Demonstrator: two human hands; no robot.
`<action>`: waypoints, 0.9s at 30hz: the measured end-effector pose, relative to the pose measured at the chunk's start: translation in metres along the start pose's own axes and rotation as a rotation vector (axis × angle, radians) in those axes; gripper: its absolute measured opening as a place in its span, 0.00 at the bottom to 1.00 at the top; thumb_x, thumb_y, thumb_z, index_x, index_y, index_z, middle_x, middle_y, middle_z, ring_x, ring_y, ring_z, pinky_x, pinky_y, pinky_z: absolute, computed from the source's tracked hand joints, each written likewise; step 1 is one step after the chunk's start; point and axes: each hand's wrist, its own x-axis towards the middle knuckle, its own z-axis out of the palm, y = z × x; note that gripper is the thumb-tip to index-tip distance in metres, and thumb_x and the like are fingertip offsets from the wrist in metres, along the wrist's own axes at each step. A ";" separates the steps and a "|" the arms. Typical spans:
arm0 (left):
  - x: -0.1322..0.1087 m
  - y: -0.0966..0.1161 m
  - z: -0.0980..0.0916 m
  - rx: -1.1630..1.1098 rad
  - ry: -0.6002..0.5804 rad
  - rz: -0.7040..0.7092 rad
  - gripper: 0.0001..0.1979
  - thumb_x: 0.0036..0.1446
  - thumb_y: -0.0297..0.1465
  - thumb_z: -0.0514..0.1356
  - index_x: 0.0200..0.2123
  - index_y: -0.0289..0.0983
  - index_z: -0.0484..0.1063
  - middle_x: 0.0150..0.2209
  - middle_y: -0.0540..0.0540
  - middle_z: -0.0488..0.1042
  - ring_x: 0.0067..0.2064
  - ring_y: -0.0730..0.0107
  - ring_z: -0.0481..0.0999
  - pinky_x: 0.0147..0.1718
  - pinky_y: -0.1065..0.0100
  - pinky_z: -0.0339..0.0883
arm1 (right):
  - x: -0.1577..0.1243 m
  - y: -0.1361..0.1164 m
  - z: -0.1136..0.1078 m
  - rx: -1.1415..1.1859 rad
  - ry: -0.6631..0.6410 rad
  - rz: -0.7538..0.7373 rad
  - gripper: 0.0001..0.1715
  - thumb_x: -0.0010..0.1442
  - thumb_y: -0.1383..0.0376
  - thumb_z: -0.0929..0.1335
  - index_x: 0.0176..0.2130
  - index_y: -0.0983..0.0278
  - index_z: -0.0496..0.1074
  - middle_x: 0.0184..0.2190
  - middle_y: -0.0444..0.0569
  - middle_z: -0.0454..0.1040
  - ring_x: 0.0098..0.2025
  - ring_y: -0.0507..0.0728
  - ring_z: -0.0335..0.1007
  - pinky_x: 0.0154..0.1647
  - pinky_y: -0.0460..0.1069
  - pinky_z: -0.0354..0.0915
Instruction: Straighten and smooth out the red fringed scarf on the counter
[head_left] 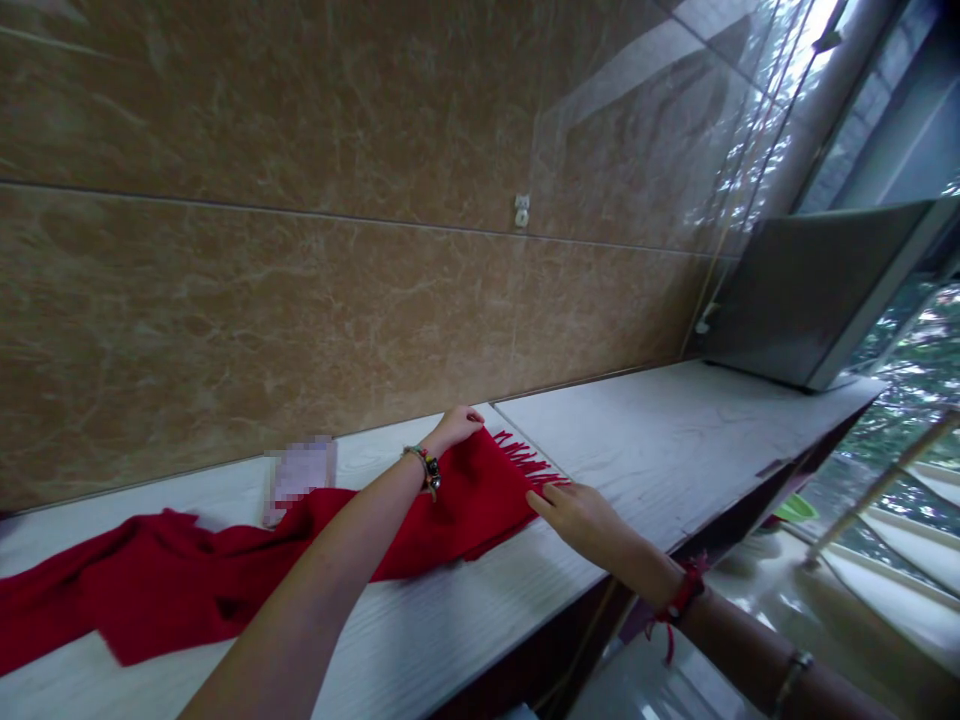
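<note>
A red scarf (480,495) with a fringed end lies along the white counter. Its right part is spread fairly flat, while the left part is bunched and folded. My left hand (456,428) pinches the far corner of the fringed end, close to the wall. At the near corner of that same end, my right hand (574,515) has its fingers closed on the cloth edge. The red fringe (529,462) points right between the two hands. My left forearm crosses over the middle of the scarf and hides part of it.
Behind the scarf, a pale blurred-out packet or card (300,475) stands near the wall. The white counter (637,430) runs right to a grey box-shaped appliance (810,290). A small hook (521,211) is on the brown tiled wall. The counter's front edge drops off at lower right.
</note>
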 end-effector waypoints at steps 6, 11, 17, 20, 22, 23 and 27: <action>0.012 -0.013 0.016 0.106 0.012 -0.005 0.12 0.47 0.24 0.55 0.35 0.32 0.74 0.36 0.44 0.76 0.38 0.68 0.73 0.40 0.71 0.64 | -0.002 0.002 0.022 0.035 -0.039 0.015 0.13 0.57 0.74 0.60 0.42 0.65 0.66 0.31 0.52 0.72 0.30 0.55 0.68 0.27 0.47 0.60; 0.013 -0.019 0.028 0.171 0.044 -0.008 0.12 0.49 0.25 0.54 0.37 0.31 0.74 0.38 0.42 0.76 0.40 0.68 0.73 0.40 0.72 0.64 | -0.001 -0.001 0.016 0.085 -0.102 0.040 0.14 0.58 0.74 0.59 0.43 0.65 0.66 0.34 0.53 0.72 0.34 0.56 0.69 0.33 0.48 0.63; 0.011 -0.027 0.038 0.238 0.057 -0.002 0.11 0.50 0.25 0.55 0.36 0.33 0.74 0.38 0.43 0.76 0.39 0.68 0.73 0.39 0.72 0.64 | -0.002 -0.002 0.017 0.115 -0.149 0.060 0.14 0.58 0.74 0.59 0.43 0.65 0.67 0.34 0.53 0.72 0.33 0.56 0.69 0.30 0.48 0.63; 0.011 -0.030 0.040 0.271 0.069 0.012 0.10 0.51 0.26 0.55 0.36 0.33 0.73 0.38 0.43 0.75 0.40 0.68 0.73 0.39 0.72 0.63 | -0.002 -0.002 0.023 0.135 -0.129 0.067 0.15 0.58 0.74 0.59 0.43 0.65 0.68 0.34 0.53 0.72 0.34 0.56 0.69 0.32 0.49 0.63; 0.010 -0.032 0.040 0.295 0.075 0.025 0.10 0.52 0.26 0.55 0.36 0.33 0.73 0.37 0.44 0.75 0.39 0.68 0.72 0.39 0.71 0.63 | -0.002 -0.002 0.026 0.160 -0.102 0.074 0.15 0.57 0.75 0.60 0.43 0.65 0.68 0.34 0.53 0.72 0.35 0.57 0.68 0.33 0.50 0.64; 0.010 -0.032 0.040 0.309 0.079 0.034 0.10 0.52 0.26 0.54 0.36 0.34 0.73 0.37 0.44 0.75 0.39 0.68 0.72 0.39 0.71 0.63 | -0.002 -0.001 0.026 0.179 -0.088 0.081 0.15 0.57 0.75 0.60 0.42 0.65 0.68 0.34 0.53 0.72 0.35 0.57 0.68 0.34 0.50 0.64; 0.001 -0.027 0.037 0.375 0.113 0.083 0.11 0.55 0.28 0.52 0.39 0.33 0.71 0.39 0.42 0.73 0.42 0.67 0.71 0.42 0.69 0.62 | -0.003 0.003 0.018 0.308 0.003 0.076 0.14 0.55 0.70 0.63 0.42 0.63 0.70 0.39 0.53 0.70 0.42 0.58 0.65 0.41 0.52 0.64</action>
